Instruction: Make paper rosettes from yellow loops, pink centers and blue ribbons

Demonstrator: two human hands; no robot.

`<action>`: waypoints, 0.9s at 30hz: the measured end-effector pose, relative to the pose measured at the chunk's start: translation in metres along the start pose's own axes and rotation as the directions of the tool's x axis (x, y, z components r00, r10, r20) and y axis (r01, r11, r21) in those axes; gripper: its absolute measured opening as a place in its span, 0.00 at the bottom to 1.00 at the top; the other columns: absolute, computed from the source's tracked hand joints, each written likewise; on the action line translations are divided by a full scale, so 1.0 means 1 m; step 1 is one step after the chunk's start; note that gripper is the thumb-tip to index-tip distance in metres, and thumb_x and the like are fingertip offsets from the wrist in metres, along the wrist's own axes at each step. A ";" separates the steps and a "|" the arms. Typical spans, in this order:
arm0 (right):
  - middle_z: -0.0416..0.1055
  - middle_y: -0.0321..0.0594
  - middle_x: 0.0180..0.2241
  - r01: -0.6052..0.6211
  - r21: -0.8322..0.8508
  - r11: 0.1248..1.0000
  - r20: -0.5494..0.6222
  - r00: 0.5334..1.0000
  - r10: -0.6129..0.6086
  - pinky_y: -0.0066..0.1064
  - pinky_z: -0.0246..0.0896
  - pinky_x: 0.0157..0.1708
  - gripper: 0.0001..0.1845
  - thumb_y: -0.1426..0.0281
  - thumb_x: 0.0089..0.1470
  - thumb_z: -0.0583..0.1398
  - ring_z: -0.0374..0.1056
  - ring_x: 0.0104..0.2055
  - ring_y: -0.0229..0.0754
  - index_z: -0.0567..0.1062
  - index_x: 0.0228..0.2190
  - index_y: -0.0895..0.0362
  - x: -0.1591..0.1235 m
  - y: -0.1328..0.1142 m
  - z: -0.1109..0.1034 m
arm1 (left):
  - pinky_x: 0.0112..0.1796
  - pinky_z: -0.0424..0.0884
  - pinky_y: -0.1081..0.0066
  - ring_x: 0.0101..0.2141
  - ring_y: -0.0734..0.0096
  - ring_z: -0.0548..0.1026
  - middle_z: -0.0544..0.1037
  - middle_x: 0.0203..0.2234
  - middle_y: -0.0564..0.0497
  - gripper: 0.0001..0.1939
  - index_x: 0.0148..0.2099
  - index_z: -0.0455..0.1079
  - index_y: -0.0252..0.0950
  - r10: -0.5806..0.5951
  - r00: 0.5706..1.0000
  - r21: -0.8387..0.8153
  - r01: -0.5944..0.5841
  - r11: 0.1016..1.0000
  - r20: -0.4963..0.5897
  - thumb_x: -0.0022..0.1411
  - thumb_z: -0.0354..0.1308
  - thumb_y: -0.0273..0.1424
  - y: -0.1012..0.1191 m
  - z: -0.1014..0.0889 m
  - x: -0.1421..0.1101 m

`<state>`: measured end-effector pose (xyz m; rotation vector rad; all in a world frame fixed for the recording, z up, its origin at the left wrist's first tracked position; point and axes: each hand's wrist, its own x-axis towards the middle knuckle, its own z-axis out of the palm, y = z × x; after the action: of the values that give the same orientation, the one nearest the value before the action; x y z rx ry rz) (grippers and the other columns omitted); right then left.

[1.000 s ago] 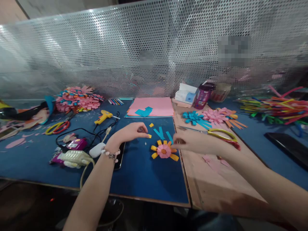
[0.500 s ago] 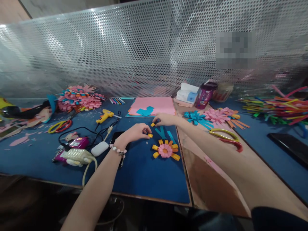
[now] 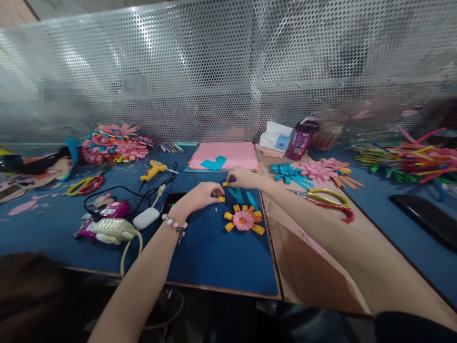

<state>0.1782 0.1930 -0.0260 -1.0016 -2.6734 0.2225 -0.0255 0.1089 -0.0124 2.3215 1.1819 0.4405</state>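
My left hand (image 3: 204, 193), with a beaded bracelet at the wrist, pinches a small folded piece of yellow paper (image 3: 222, 199) between thumb and fingers. Just beyond it, my right hand (image 3: 244, 177) has a second small yellow paper piece (image 3: 225, 184) at its fingertips. The two hands are close together but apart, over the blue table mat (image 3: 217, 257). Nearer to me lies a paper flower (image 3: 243, 220) with a pink middle and yellow and orange looped petals. Blue paper strips (image 3: 236, 194) lie under and beside my right hand.
Pink paper sheets (image 3: 228, 155) with blue cut pieces lie behind my hands. On the left are a yellow glue gun (image 3: 154, 169), cables, a power strip (image 3: 114, 229) and scissors (image 3: 85, 186). To the right are more scissors (image 3: 330, 197), paper flowers (image 3: 316, 171), a purple cup (image 3: 302, 140) and a phone (image 3: 424, 219).
The view has shifted slightly, so everything sits a little further left and higher. Both hands keep nearly the same pose with the yellow pieces.
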 end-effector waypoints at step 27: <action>0.66 0.40 0.26 -0.137 -0.457 0.879 -0.271 0.963 0.010 0.35 0.54 0.26 0.07 0.70 0.55 0.57 0.63 0.30 0.45 0.71 0.26 0.56 -0.182 -0.133 0.002 | 0.33 0.67 0.66 0.35 0.64 0.71 0.75 0.35 0.49 0.07 0.44 0.70 0.39 0.209 0.950 0.493 -0.070 0.867 -0.233 0.63 0.54 0.30 0.078 0.084 -0.086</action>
<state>0.2263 -0.0273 -0.0332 -1.1722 -2.4904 -0.5429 0.0176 -0.0242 -0.0434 2.8626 1.3833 0.6002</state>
